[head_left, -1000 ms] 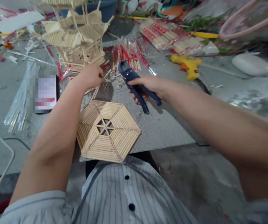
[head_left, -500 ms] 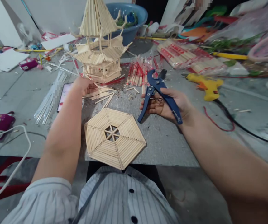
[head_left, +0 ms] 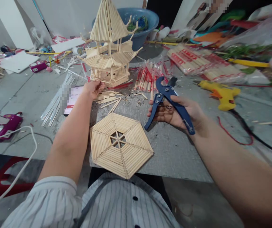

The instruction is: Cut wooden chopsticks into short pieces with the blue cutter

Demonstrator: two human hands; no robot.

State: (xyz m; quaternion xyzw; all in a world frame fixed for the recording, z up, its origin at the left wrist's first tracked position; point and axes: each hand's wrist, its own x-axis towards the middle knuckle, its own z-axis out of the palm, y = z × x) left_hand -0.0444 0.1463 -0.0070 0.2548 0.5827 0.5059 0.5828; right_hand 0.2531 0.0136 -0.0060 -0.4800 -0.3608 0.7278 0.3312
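Observation:
My right hand (head_left: pixel 177 112) is closed round the blue handles of a PVC pipe cutter (head_left: pixel 165 91). The cutter's jaws are apart and point away from me. My left hand (head_left: pixel 94 90) is closed in a pinch just above a pile of short wooden sticks (head_left: pixel 109 98); what its fingertips hold, if anything, is too small to make out. Behind that hand stands a tiered pavilion model (head_left: pixel 111 60) built of sticks. A flat hexagonal stick panel (head_left: pixel 131 152) with an open, spoked centre lies between my forearms at the table's front edge.
A yellow glue gun (head_left: pixel 221 93) lies at right with its black cord. Behind the cutter are red-wrapped chopsticks (head_left: pixel 146 77) and bagged bundles (head_left: pixel 190 60). Clear glue sticks (head_left: pixel 55 101) and a phone (head_left: pixel 73 98) lie left. A blue basin (head_left: pixel 147 19) stands behind.
The view has shifted, so the table things appear farther right. My left hand has drawn back slightly from the stick pile, fingers pinched. My right hand still holds the pipe cutter.

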